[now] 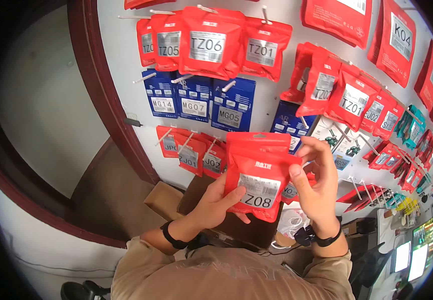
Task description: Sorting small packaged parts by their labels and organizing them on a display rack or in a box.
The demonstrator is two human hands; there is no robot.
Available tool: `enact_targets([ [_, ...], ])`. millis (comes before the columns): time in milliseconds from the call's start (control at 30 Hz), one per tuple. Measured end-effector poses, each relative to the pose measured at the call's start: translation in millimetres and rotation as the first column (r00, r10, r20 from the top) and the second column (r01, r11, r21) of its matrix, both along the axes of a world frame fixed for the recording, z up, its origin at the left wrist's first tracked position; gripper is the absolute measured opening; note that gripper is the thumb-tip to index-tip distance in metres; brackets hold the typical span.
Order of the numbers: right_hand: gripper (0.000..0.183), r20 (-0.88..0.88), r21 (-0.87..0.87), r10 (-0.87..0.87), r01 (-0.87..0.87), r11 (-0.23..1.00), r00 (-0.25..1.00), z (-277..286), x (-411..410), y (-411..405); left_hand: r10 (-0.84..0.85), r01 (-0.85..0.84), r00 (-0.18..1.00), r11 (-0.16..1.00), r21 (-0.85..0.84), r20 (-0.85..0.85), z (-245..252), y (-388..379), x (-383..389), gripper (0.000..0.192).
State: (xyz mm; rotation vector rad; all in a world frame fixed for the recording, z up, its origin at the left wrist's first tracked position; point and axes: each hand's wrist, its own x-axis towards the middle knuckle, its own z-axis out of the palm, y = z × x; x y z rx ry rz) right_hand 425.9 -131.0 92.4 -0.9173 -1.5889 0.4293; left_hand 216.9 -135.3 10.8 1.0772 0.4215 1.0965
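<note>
A stack of red zip pouches (257, 150) is held up in front of my chest, the front one bearing a pale label with large writing. My left hand (218, 200) grips the stack from its lower left, thumb across the label and fingers behind. At the upper right edge, my right hand (316, 180) has its thumb on the front pouch's corner, with the other fingers curled behind. Hang holes show along the top of the rear pouch. How many pouches are in the stack cannot be told.
Red pouches (212, 45) and blue packets (194, 99) hang from white wall hooks (229, 86). Below stand open cardboard boxes (164, 200). A dark red door frame (115, 93) borders the wall at left. Lit screens (417, 262) stand at lower right.
</note>
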Motion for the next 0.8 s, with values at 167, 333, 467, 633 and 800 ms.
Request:
enact_targets([
  [167, 0.004, 0.096, 0.022, 0.124, -0.127, 0.992, 0.988, 18.7, -59.1, 8.9, -0.074, 0.092, 0.993, 0.975, 0.205, -0.090, -0.7, 11.7, -59.7, 0.053],
  [333, 0.006, 0.175, 0.098, 0.113, -0.131, 0.986, 0.978, 25.7, -127.9, 23.0, -0.066, 0.080, 0.995, 0.974, 0.211, -0.073, 10.6, 32.8, -127.1, 0.051],
  [467, 0.009, 0.151, 0.079, 0.104, -0.117, 0.990, 0.983, 31.5, -180.0, 34.3, -0.081, 0.084, 0.996, 0.965, 0.249, -0.019, 13.6, 50.9, -173.5, 0.049],
  [633, 0.012, 0.166, 0.087, 0.031, -0.046, 0.995, 0.986, 53.2, -223.6, 46.5, -0.134, 0.126, 0.991, 0.953, 0.274, 0.010, 21.1, 71.8, -208.9, 0.051],
  [800, 0.023, 0.166, 0.220, -0.144, 0.106, 0.970, 0.975, 100.1, -247.0, 79.5, -0.041, 0.000, 0.992, 0.945, 0.328, 0.119, 28.8, 85.1, -241.0, 0.036],
])
